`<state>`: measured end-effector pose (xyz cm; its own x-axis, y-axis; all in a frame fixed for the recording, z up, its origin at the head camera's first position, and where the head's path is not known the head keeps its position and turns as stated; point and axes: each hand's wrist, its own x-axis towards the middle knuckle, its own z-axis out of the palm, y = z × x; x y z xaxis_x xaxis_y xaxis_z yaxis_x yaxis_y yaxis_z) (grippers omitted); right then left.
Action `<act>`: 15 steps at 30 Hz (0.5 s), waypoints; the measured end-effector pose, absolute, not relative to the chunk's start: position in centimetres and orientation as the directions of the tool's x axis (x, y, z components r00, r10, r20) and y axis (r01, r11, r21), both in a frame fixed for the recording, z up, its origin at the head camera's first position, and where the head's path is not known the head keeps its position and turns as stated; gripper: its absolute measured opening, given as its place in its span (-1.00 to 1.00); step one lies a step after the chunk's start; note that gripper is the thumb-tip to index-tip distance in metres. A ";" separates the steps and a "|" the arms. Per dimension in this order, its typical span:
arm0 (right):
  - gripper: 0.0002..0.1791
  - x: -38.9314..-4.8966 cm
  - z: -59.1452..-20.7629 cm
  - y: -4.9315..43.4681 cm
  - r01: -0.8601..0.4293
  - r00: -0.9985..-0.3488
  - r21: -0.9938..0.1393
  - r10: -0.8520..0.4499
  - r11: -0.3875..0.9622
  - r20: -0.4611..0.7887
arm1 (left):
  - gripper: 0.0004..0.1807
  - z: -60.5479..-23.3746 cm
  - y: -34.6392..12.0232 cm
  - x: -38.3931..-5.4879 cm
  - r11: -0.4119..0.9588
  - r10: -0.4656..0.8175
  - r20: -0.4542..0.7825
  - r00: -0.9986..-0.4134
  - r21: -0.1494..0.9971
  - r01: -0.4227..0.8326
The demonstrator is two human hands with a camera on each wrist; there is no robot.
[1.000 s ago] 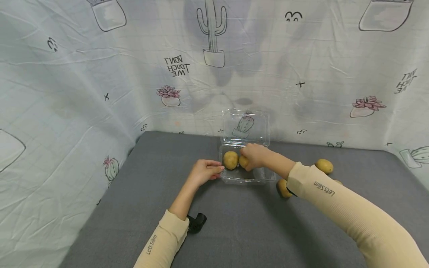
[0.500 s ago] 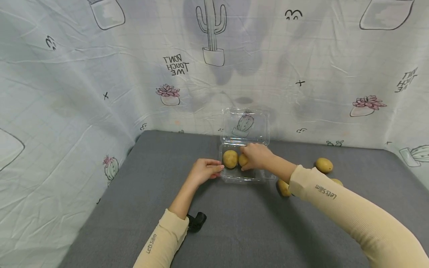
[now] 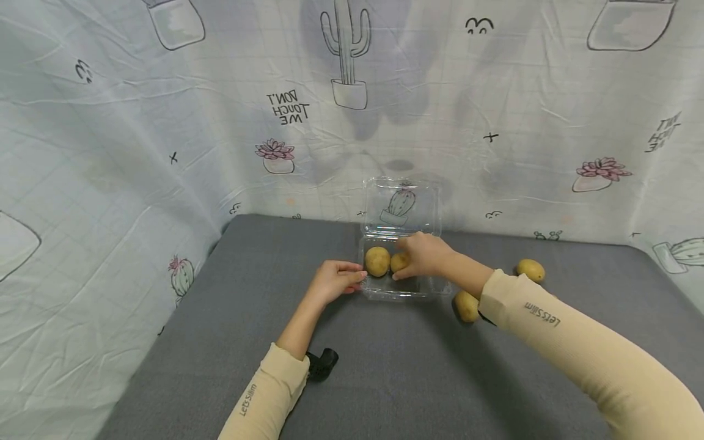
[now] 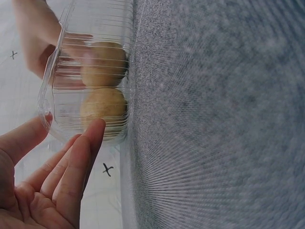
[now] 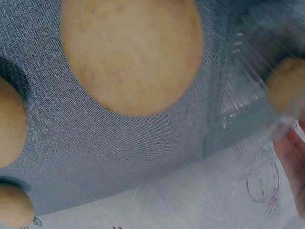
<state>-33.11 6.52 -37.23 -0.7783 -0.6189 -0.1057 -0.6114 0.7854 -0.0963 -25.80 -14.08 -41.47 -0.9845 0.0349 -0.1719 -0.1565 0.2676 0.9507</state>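
Observation:
Two potatoes sit side by side in the base of a clear plastic clamshell container (image 3: 407, 295), its lid (image 3: 423, 208) raised at the back. My left hand (image 3: 332, 282) pinches the container's left rim, thumb at the edge and fingers along the outer wall in the left wrist view. Over the base, my right hand (image 3: 426, 255) has its thumb and fingers spread around the right-hand potato (image 3: 399, 262). The left-hand potato (image 3: 377, 261) lies beside it, visible through the ribbed plastic in the left wrist view as the lower potato (image 4: 104, 107).
On the grey cloth, one potato (image 3: 466, 307) lies by my right cuff and another potato (image 3: 530, 269) farther right. A large potato (image 5: 133, 52) shows close up in the right wrist view. Behind stands a printed white curtain (image 3: 467, 122); a black device (image 3: 321, 365) sits at my left wrist.
My right hand's thumb and fingers have spread apart around the potato, and the hand has shifted slightly right. The left hand stays at the container's rim.

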 end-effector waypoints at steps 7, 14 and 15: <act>-0.47 -33.3 -35.8 7.2 -0.610 -0.758 -0.215 -0.640 0.763 -0.124 | -0.67 -41.6 -14.2 -25.8 0.255 0.035 -0.175 -0.984 0.954 -0.160; -0.73 -33.6 -33.0 8.8 -0.607 -0.662 -0.234 -0.647 0.759 -0.378 | -0.67 -41.6 -14.2 -25.9 0.257 0.039 -0.181 -0.983 0.952 -0.165; -0.73 -33.6 -32.4 9.1 -0.592 -0.638 -0.243 -0.631 0.768 -0.441 | -0.66 -41.6 -14.2 -25.9 0.256 0.039 -0.182 -0.983 0.952 -0.166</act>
